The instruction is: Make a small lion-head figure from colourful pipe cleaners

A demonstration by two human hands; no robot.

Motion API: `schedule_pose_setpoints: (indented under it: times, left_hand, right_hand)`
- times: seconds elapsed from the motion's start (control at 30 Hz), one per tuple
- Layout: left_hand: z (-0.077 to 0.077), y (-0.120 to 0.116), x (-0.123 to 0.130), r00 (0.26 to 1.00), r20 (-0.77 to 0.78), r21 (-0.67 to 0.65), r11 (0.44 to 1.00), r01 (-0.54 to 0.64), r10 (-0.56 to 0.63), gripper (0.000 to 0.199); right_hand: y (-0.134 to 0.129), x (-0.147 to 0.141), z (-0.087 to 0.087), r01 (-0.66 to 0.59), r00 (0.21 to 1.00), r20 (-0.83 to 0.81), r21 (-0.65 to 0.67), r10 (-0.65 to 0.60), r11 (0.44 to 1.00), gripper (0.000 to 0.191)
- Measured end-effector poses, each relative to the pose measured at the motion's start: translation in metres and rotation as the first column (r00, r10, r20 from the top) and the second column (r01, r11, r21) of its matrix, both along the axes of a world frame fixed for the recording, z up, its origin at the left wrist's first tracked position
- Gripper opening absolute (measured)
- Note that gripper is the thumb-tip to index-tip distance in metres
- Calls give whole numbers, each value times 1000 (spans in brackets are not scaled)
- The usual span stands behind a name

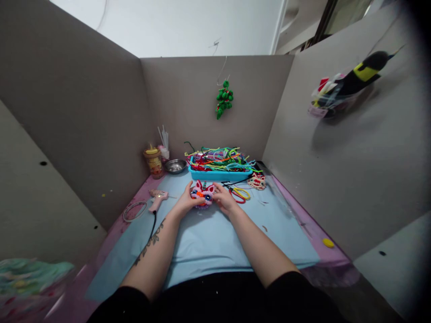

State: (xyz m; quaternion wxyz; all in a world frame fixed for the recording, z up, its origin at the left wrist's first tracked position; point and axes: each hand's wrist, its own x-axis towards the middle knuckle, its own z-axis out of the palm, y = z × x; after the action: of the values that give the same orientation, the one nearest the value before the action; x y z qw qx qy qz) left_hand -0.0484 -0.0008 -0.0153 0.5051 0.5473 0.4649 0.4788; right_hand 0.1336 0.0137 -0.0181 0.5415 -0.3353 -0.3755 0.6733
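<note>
Both hands close on a small fuzzy pipe-cleaner lion head [203,194], pink with orange and blue tufts, its horns pointing away from the person; the left hand [183,204] and right hand [225,199] each hold one side in a curled grip. Just beyond lies a blue tray [218,175] of tangled stems; scissors [239,194] sit right, a pink glue gun [157,197] left, with open pale-blue worktop [208,242] nearer the person.

Grey walls are closing the table [208,242] on three sides. Behind the hands, the blue tray [218,174] of pipe cleaners is blocking the way forward. The glue gun [157,197] is lying at the left, the scissors [239,194] at the right. The blue mat [286,233] near the body is staying free.
</note>
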Motion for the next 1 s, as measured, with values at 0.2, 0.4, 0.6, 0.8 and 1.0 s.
schedule_pose_setpoints:
  times: [0.2, 0.4, 0.6, 0.8, 1.0]
  left_hand:
    - [-2, 2, 5, 982, -131, 26, 991, -134, 136, 101]
    - [-2, -2, 9, 960, -221, 103, 983, -154, 173, 102]
    - [6, -11, 12, 973, -211, 122, 990, -73, 98, 98]
    - [15, -18, 18, 964, -235, 126, 987, -98, 126, 82]
    - [16, -21, 20, 967, -196, 109, 983, -145, 165, 72]
  right_hand:
    - [3, 1, -2, 38, 999, 30, -6, -38, 999, 59]
    - [9, -1, -7, 184, 982, 35, -41, -183, 982, 51]
    - [6, 8, -2, 227, 974, 15, -82, -227, 970, 42]
    - [17, 39, 25, 380, 913, 176, -40, -368, 924, 33]
    - [72, 21, 56, 144, 802, 489, 398, -343, 906, 15]
